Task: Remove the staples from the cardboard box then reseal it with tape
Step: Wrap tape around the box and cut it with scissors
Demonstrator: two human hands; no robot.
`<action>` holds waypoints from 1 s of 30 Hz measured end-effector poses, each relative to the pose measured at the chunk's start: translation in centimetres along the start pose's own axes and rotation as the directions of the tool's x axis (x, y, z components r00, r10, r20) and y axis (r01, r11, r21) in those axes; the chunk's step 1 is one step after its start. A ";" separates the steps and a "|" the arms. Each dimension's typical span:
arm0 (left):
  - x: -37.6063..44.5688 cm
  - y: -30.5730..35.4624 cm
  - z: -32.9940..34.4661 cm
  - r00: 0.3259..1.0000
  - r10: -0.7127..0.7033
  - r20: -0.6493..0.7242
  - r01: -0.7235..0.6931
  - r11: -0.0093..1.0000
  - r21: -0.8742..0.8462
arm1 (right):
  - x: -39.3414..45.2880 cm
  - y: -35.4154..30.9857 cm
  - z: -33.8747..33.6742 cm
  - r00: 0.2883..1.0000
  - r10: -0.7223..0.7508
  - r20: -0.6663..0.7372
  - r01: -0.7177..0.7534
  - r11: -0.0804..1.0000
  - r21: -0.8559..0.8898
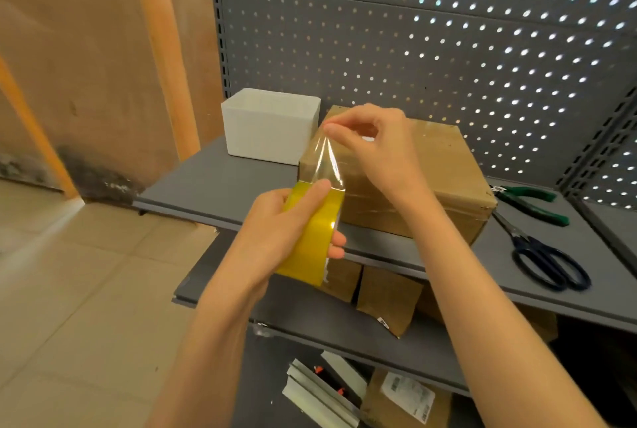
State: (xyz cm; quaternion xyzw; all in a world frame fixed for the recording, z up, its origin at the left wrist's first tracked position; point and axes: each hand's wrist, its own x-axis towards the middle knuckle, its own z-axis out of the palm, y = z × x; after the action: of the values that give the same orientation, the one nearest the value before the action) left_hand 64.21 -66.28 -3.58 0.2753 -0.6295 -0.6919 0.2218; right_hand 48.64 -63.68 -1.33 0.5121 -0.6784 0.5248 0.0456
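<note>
A brown cardboard box point(444, 172) sits on the grey shelf point(206, 179), with clear tape across its top. In front of its left corner my left hand point(286, 231) grips a yellow roll of tape point(317, 238), thumb on the roll's upper edge. My right hand point(372, 141) is above it and pinches the free end of the tape strip point(327, 159), which stretches clear and creased from the roll up to my fingertips. The strip hangs in the air before the box's left corner.
A white open container point(269, 128) stands left of the box. Green-handled pliers point(531, 200) and dark scissors point(548, 262) lie on the shelf to the right. Lower shelves hold brown packages point(389, 300) and metal pieces point(320, 393). A pegboard wall rises behind.
</note>
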 end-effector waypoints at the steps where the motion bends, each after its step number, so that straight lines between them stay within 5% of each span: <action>1: 0.2 -0.1 -0.1 1.000 -0.001 0.019 0.001 1.000 -0.013 | 0.4 0.3 0.3 1.000 0.021 0.006 -0.021 1.000 -0.005; 30: 4.6 -1.0 -3.0 0.958 -0.072 0.279 0.112 0.985 -0.131 | 3.1 4.0 2.8 0.969 0.198 0.146 -0.177 0.974 -0.144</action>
State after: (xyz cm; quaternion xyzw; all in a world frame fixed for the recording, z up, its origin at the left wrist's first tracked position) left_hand 62.77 -71.39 -5.22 0.1893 -0.5883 -0.7769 0.1199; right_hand 45.57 -68.16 -3.36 0.4818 -0.7580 0.4389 -0.0254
